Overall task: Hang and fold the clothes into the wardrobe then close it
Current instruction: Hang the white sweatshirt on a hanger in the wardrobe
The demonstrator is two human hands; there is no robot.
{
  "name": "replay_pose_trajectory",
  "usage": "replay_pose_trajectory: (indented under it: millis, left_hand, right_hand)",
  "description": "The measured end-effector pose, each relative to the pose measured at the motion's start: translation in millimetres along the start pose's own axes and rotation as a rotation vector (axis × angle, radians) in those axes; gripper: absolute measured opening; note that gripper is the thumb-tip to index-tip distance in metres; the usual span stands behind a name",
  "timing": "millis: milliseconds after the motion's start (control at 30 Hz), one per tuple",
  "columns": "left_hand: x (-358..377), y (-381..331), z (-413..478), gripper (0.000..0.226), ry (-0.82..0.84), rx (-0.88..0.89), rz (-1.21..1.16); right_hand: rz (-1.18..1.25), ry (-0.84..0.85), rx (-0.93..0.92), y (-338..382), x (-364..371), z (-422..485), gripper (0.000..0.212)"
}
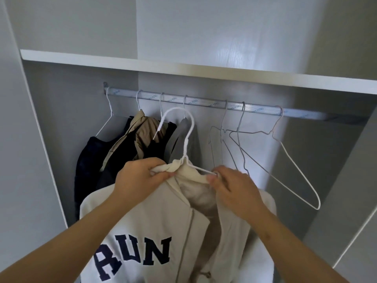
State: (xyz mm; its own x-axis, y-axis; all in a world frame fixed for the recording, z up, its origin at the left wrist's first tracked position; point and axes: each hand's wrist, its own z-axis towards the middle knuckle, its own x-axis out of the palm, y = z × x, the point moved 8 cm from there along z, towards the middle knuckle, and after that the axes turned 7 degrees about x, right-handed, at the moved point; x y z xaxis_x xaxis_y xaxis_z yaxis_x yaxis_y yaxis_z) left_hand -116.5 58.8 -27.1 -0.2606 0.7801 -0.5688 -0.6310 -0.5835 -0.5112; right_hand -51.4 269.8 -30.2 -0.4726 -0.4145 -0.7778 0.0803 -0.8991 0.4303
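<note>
Cream sweatshirt fabric fills the lower middle of my view: a zip-front jacket (pixel 155 221) with dark "RUN" lettering on its left panel, its zip partly undone. It sits on a white wire hanger (pixel 188 139) whose hook rises at frame centre, just under the rail (pixel 255 108) and not hooked over it.

The left hand (pixel 138 180) is clenched around the bunched collar just left of the hanger's neck. The right hand (pixel 234 186) pinches the collar's other side, thumb and fingertips closed on the cloth where the hanger's wire arm runs into it. Both forearms reach up from the bottom corners.

Behind, inside the open wardrobe (pixel 51 139), the metal rail runs from centre left to the right edge under a white shelf (pixel 142 63). Left of the held hook hang a dark garment (pixel 87 160), a tan jacket (pixel 142 131) and a grey garment (pixel 181 139), packed close together. To the right of centre, three bare wire hangers (pixel 295 166) hang on the rail, tilted and overlapping one another.
</note>
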Motion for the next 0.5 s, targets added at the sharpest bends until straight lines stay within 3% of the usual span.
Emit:
replay_pose_trajectory:
  millis: [100, 200, 267, 333, 433, 500]
  left_hand:
    - [10, -15, -4, 0.013, 0.010, 0.027, 0.007]
    - [30, -33, -8, 0.017, 0.116, 0.080, 0.062]
    - [47, -40, -8, 0.023, 0.326, 0.115, 0.006]
    - [61, -42, -10, 0.025, 0.647, 0.104, -0.132]
    - [60, -26, -18, 0.025, 0.944, -0.164, -0.398]
    - [62, -5, -28, 0.032, 1.065, -0.359, -0.397]
  right_hand:
    - [-0.182, 0.101, -0.007, 5, 10, 2, 0.047]
    - [-0.182, 0.057, -0.025, 15, 15, 2, 0.031]
    - [0.045, 0.077, 0.129, 4, 15, 4, 0.017]
    - [0.231, 0.088, 0.215, -11, 17, 3, 0.018]
    - [0.276, 0.056, 0.230, -21, 15, 1, 0.033]
    - [0.300, 0.021, 0.240, -25, 14, 0, 0.046]
